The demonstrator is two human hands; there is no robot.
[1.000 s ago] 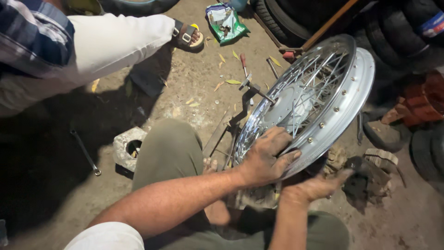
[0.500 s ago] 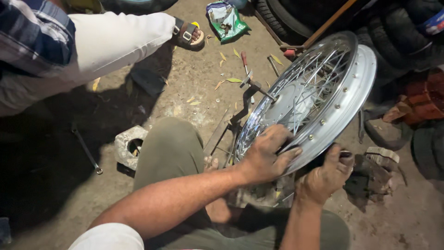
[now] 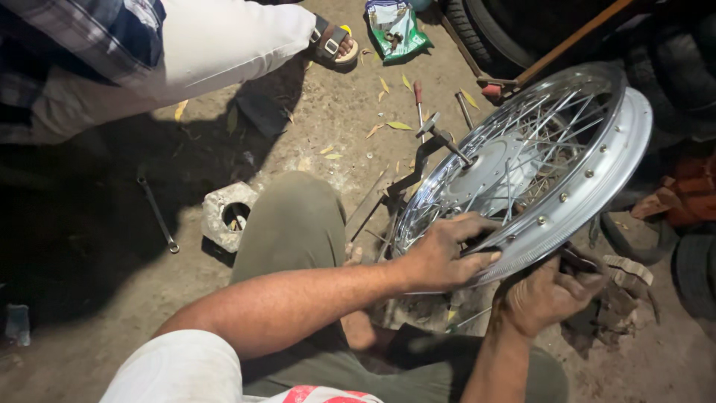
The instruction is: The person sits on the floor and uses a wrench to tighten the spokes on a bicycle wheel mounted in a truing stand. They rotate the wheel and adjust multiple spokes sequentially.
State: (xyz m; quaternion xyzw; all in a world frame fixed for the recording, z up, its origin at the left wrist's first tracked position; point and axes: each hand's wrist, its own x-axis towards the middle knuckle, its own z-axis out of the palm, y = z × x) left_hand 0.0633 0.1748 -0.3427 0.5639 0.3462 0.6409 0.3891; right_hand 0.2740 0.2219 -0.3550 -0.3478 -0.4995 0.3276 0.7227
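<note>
Left hand point(image 3: 447, 257) grips spoked wheel rim point(image 3: 597, 190); right hand point(image 3: 548, 295) beneath.

The single head-worn camera looks steeply down and forward, close over the person's knees and the shiny silver spoked metal wheel rim point(image 3: 522, 172). It faces dusty ground; the dark left edge is hard to read, perhaps shadow.
</note>
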